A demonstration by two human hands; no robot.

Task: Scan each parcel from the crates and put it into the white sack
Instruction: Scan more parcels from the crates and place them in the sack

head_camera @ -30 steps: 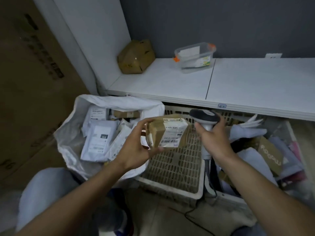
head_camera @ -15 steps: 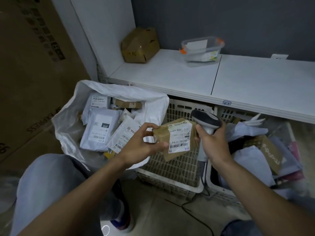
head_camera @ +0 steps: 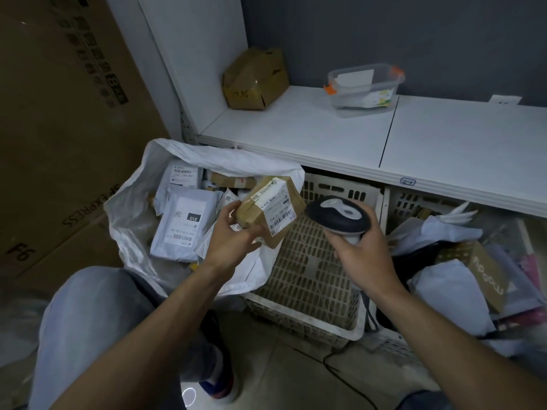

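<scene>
While left hand (head_camera: 233, 241) grips parcel (head_camera: 270, 210), right hand (head_camera: 364, 250) holds scanner (head_camera: 337, 216) just beside it.

the parcel (head_camera: 270, 211) is matt brown cardboard with a smooth white paper label. the white sack (head_camera: 131, 213) is crinkled woven plastic with a faint sheen. the scanner (head_camera: 337, 217) has a glossy dark plastic head. the crate (head_camera: 310, 276) is matt beige perforated plastic. the shelf (head_camera: 296, 128) is smooth and white.

Brown parcel (head_camera: 270, 213), white sack (head_camera: 133, 208)
</scene>
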